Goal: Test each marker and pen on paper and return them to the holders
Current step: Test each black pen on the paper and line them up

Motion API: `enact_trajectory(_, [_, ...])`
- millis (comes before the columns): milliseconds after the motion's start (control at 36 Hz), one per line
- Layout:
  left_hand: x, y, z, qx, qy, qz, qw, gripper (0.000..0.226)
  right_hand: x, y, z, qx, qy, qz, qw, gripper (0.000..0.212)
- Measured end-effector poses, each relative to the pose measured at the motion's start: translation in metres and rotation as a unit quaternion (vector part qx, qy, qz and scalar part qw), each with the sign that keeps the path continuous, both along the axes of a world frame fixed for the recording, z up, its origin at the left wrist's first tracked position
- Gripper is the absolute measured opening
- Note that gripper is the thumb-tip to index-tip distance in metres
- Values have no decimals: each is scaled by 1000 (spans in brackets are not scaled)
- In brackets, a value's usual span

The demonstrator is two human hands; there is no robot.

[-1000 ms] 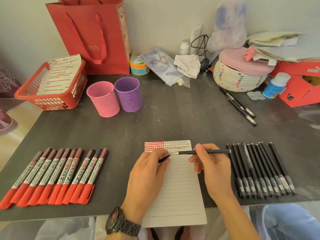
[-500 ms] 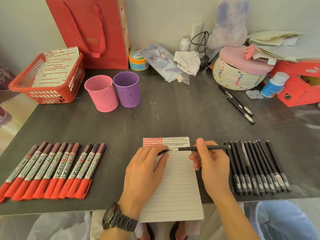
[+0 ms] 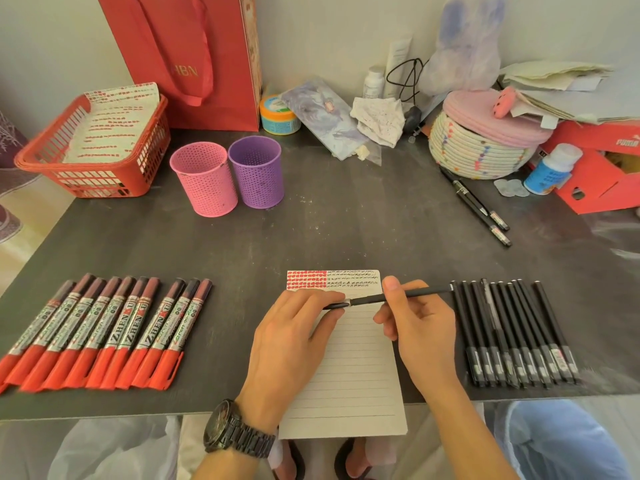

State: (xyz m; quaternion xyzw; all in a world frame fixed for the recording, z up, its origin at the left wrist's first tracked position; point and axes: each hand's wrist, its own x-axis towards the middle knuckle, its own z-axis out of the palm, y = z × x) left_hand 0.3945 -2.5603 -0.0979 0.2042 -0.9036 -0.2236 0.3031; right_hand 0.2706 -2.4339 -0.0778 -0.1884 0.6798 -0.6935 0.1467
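Right now we are holding a black pen [image 3: 426, 292] nearly level above the top of the lined notepad [image 3: 356, 375]. Our right hand [image 3: 420, 336] is pinching its barrel between the thumb and curled fingers. Our left hand [image 3: 291, 344] is pinching the black pen cap [image 3: 335, 305] at its fingertips. The pen's tip is sitting right at the cap's mouth, and we cannot tell whether it is inside yet.

The notepad is lying at the near edge of the dark table [image 3: 346, 230] and hanging over it toward us. Its top lines are carrying red and black test marks. A row of red markers [image 3: 100, 330] is lying to the left of the pad, red caps toward us. A row of black pens [image 3: 512, 330] is lying to the right, just beside our right hand.

Farther back, left of centre, the pink holder [image 3: 204, 180] and the purple holder [image 3: 257, 173] are standing upright side by side. Two more black pens [image 3: 476, 204] are lying at the far right, near a woven basket [image 3: 481, 154].
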Motion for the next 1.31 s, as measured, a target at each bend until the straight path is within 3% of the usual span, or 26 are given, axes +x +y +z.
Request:
enact_trajectory(278, [-1,1,3,5,9,-23,1000,25,1,-2,-2,35,29,30,998,30])
enact_trajectory(500, [0,1,-5,-64,37,-31,997,21,2,-3,-3,73,64,64,993,12])
enact_trajectory(806, [1,1,-13,-122,36,-41,991,20,2,-1,1,68,61,118,989,8])
enact_trajectory(944, [-1,2,-8,-80,30,-58,995,22,7,-3,-1,80,73,138,985,6])
enact_trajectory(1167, [-5,0,-8,-16,-64,28,997,46,-2,17,6,38,52,110,992,11])
enact_trajectory(1306, [-5,0,-8,-5,-90,52,995,48,-33,63,28,60,52,24,997,9])
